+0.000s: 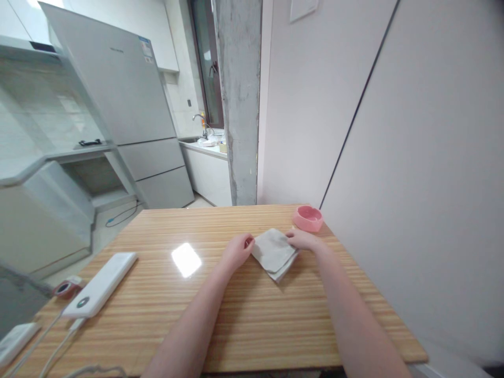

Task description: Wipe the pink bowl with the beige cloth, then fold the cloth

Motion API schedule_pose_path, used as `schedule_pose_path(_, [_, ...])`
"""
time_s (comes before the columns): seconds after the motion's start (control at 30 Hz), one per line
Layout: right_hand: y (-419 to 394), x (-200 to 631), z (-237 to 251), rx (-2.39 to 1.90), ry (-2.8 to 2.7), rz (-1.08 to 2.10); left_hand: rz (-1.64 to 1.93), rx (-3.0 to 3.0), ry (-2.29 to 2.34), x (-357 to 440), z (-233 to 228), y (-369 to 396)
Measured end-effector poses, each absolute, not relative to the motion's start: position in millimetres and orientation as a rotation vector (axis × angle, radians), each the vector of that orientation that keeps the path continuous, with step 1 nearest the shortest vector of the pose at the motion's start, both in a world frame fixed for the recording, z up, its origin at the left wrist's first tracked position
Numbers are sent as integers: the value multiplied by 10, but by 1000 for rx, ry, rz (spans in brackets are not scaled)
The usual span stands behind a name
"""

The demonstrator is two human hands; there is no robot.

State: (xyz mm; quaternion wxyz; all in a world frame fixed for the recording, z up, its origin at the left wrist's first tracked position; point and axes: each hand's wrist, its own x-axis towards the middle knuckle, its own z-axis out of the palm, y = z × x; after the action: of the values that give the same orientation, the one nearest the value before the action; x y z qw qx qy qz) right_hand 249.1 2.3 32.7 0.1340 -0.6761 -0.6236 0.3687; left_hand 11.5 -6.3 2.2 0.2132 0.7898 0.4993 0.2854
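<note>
A folded light-grey cloth (273, 251) lies at a slant on the wooden table, its layers showing along the lower right edge. At its left corner, my left hand (239, 249) is closed, with thumb and curled fingers pinching the edge. My right hand (303, 240) grips the opposite corner, fingertips partly over the fabric and thumb mostly hidden. Just beyond the right hand sits a pink ashtray-like dish (308, 218), apart from the cloth.
On the left of the wood-grain table (157, 336) lie a white power bank (101, 286) with cables, a red roll-shaped item (66, 289) and a white power strip (18, 341). A wall (394, 157) runs along the right side. A fridge (118, 94) stands beyond.
</note>
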Motion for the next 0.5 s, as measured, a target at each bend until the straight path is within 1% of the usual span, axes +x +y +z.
schedule_pose_path(0.13, [-24, 2941, 426, -2278, -1665, 852, 755, 2210, 1358, 106, -18, -55])
schedule_pose_path(0.3, [-48, 3062, 379, -2537, -1435, 474, 712, 2211, 1353, 107, 4, -66])
schedule_pose_path(0.37, [-44, 3056, 348, -2546, -1406, 367, 713, 2218, 1356, 107, 24, -76])
schedule_pose_path(0.43, [-26, 3015, 323, -2475, -1451, 347, 719, 2222, 1373, 108, 39, -82])
schedule_pose_path(0.5, [3, 2870, 295, -2230, -1653, 383, 718, 2215, 1391, 106, 38, -77])
